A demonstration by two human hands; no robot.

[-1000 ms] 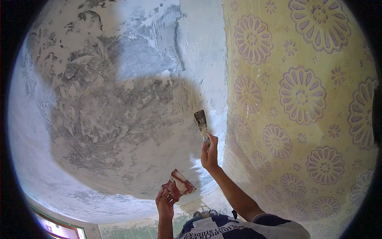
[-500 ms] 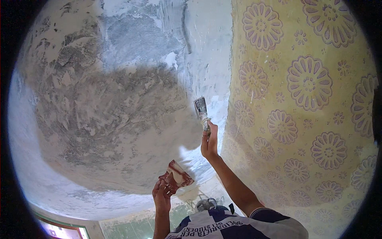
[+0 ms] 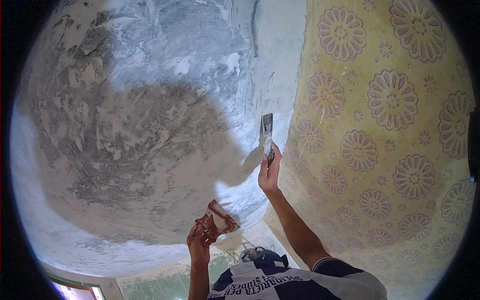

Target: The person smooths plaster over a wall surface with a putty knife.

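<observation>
My right hand (image 3: 270, 172) is closed around the handle of a putty knife (image 3: 267, 131), its narrow, smeared blade pointing up the picture. The blade lies against or close to the pale plastered strip (image 3: 277, 65) beside the yellow patterned surface; contact is hard to tell. Lower and to the left, my left hand (image 3: 198, 244) grips a red-brown, flat spreader (image 3: 210, 227) by its edge. Cream-coloured filler (image 3: 220, 221) is smeared on that spreader. Grey, patchy plaster (image 3: 150, 135) spreads across the left, with my shadow over much of it.
Yellow covering with purple flower shapes (image 3: 392, 100) fills the right side, meeting the plaster along a ragged edge. Green panels (image 3: 165, 286) and a bright framed opening (image 3: 75, 290) show at lower left. My dark-and-white shirt (image 3: 280, 280) takes up the bottom.
My right hand and the putty knife have moved slightly right, and the blade has turned more upright. The left hand with the spreader has shifted a little left. The view has shifted slightly.
</observation>
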